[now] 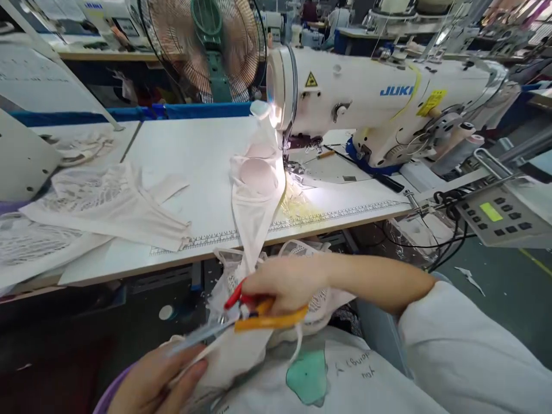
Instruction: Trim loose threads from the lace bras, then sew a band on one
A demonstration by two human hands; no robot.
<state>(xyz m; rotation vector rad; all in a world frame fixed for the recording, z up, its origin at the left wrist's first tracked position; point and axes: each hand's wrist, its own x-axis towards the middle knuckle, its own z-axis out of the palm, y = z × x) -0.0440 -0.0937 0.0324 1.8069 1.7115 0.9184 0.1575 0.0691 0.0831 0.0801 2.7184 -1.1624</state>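
Observation:
A white bra [257, 177] hangs from beside the sewing machine, over the table's front edge and down to my lap, with one moulded cup showing on top. My right hand [287, 282] grips scissors [271, 321] with orange and red handles. Their blades point left, blurred by motion, and lie over the edge of the fabric near my left hand. Low in the view, my left hand [159, 376] pinches a white fabric edge between thumb and fingers. Whether the blades are apart I cannot make out.
The white sewing machine [336, 86] stands at the table's back right, its lamp lit. Several white lace pieces [107, 198] lie at left. A fan [207, 46] stands behind the table. A control box [504, 210] juts out at right. Yellowish threads [297, 201] lie near the needle.

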